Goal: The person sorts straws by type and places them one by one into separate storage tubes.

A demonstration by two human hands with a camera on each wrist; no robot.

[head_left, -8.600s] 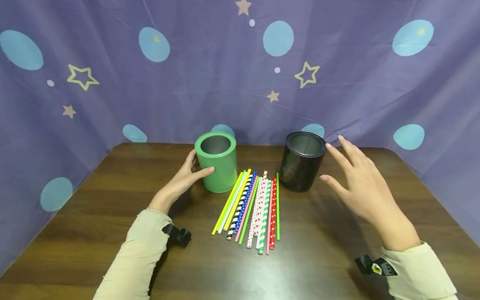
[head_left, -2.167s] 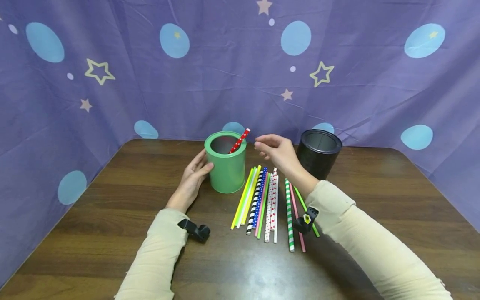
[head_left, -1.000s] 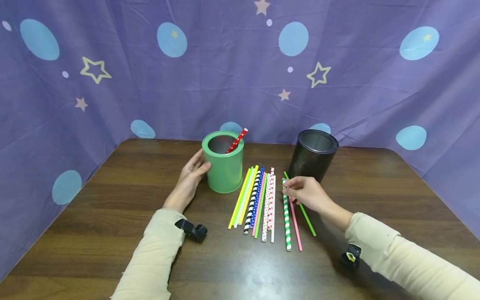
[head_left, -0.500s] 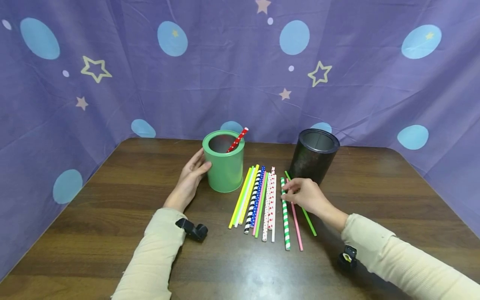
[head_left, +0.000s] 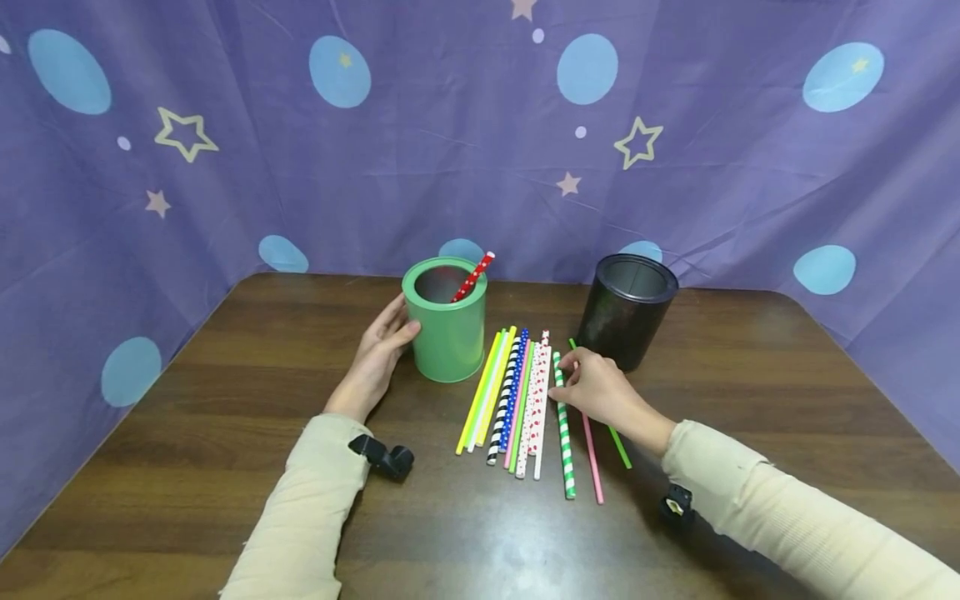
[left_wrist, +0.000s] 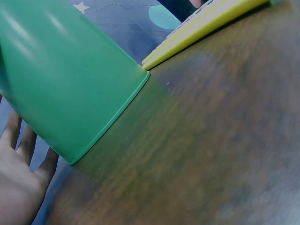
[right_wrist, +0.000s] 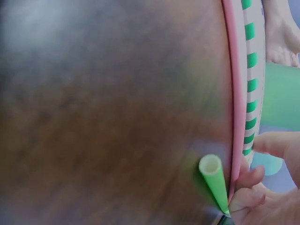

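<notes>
In the head view a green can [head_left: 450, 340] stands upright, a red straw with white dots [head_left: 472, 277] leaning out of its mouth. My left hand [head_left: 372, 360] holds the can's left side, thumb in front; the left wrist view shows fingers [left_wrist: 28, 149] beside the can wall. My right hand [head_left: 603, 390] reaches down to the table with thumb and index finger at the upper part of a green-and-white striped straw [head_left: 566, 450]. In the right wrist view the thumb meets this straw, and curled fingers lie by the pink straw [right_wrist: 237, 103]. Exact fingertip contact is partly hidden.
Several patterned and plain straws [head_left: 504, 408] lie side by side between the cans. A black can [head_left: 626, 321] stands behind my right hand. One plain green straw [head_left: 619, 448] lies partly under that hand. A purple curtain [head_left: 450, 167] hangs behind the wooden table [head_left: 187, 417].
The red dotted straw, first on the table, is now in the green can. My right hand has come back to the straws and shifted left, the striped straw moving left with it.
</notes>
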